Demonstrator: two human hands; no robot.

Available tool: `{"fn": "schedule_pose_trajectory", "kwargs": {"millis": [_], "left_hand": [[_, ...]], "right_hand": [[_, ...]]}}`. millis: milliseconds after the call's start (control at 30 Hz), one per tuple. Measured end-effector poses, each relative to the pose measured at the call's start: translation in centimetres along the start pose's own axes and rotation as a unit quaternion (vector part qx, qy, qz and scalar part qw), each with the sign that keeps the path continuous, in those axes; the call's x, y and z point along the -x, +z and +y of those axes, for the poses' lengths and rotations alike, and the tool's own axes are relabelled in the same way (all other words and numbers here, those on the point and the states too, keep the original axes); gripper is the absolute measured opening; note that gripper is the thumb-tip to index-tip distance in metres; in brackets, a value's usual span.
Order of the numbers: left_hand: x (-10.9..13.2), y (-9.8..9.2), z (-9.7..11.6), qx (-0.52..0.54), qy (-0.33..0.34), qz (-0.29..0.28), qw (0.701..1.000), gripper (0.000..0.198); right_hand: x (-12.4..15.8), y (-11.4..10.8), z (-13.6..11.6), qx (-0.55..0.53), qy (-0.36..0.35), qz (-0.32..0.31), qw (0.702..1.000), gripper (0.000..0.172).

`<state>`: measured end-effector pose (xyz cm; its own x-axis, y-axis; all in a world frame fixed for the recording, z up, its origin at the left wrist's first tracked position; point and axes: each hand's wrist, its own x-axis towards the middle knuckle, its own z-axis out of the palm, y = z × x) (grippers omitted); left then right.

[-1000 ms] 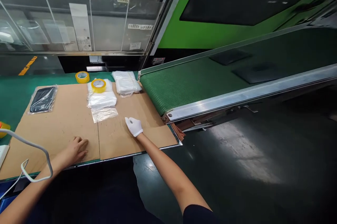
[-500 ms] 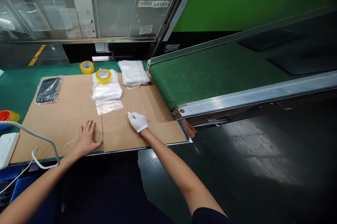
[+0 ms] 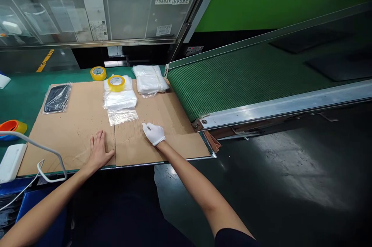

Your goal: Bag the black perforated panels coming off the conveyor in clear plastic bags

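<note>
My left hand (image 3: 99,150) is bare and lies flat, fingers stretched out, on the cardboard sheet (image 3: 72,123) near its front edge. My right hand (image 3: 154,133) wears a white glove and rests on the cardboard (image 3: 174,138) with fingers curled loosely; nothing shows in it. Just beyond my hands lies a clear plastic bag (image 3: 122,116) in front of a stack of white bags (image 3: 119,99) with a yellow tape roll (image 3: 116,83) on top. A second stack of bags (image 3: 150,79) sits further right.
A green conveyor belt (image 3: 232,76) slopes up to the right. Another tape roll (image 3: 98,72) and a bagged black item (image 3: 57,98) lie at the back left. An orange object (image 3: 11,127), a white device (image 3: 10,157) and a white cable (image 3: 43,154) are at the left.
My left hand has slid forward and spread flat on the cardboard. The view has shifted slightly left. My gloved right hand has stayed in place.
</note>
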<state>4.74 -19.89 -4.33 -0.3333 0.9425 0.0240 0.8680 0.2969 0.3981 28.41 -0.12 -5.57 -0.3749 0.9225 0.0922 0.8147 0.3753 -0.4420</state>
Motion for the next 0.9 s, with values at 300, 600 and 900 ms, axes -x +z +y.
{"fn": "schedule_pose_trajectory", "kwargs": {"millis": [300, 600, 900], "left_hand": [[-0.9, 0.3, 0.8, 0.024, -0.045, 0.01, 0.999, 0.081], [-0.8, -1.7, 1.2, 0.073, -0.045, -0.016, 0.996, 0.085], [0.6, -9.5, -9.2, -0.076, -0.139, 0.169, 0.973, 0.079]], "right_hand": [[0.0, -1.3, -0.3, -0.003, 0.005, -0.039, 0.999, 0.044], [-1.6, -1.2, 0.4, -0.021, 0.058, -0.097, 0.993, 0.046], [-1.0, -2.5, -1.6, 0.021, 0.061, -0.11, 0.992, 0.045]]}}
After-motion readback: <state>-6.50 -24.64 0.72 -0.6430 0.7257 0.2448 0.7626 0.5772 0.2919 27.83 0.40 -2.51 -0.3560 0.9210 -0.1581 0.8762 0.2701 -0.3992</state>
